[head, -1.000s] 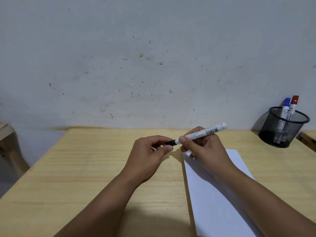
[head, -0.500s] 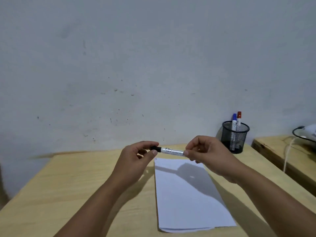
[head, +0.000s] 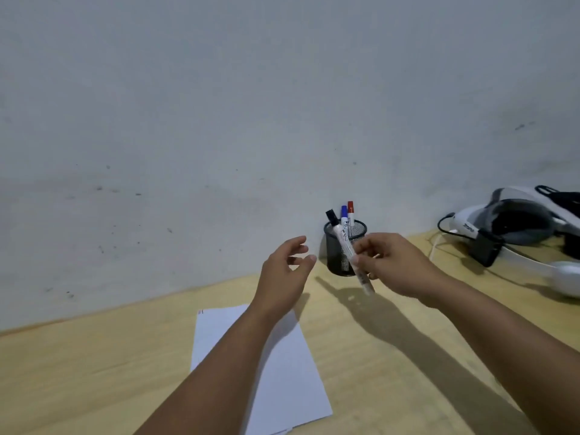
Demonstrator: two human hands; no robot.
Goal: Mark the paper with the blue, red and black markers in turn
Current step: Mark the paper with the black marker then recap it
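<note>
Wooden desk, three markers, one paper

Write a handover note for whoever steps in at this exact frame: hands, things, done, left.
Right hand: holds the capped black marker in front of the mesh pen holder.
Left hand: open, empty, above the paper.
Blue marker and red marker: capped, standing in the holder.
Done: cannot tell; no marks visible on the paper.
Left: probably drop the black marker in the holder.

Pen cup behind paper, headset right; all on desk.
</note>
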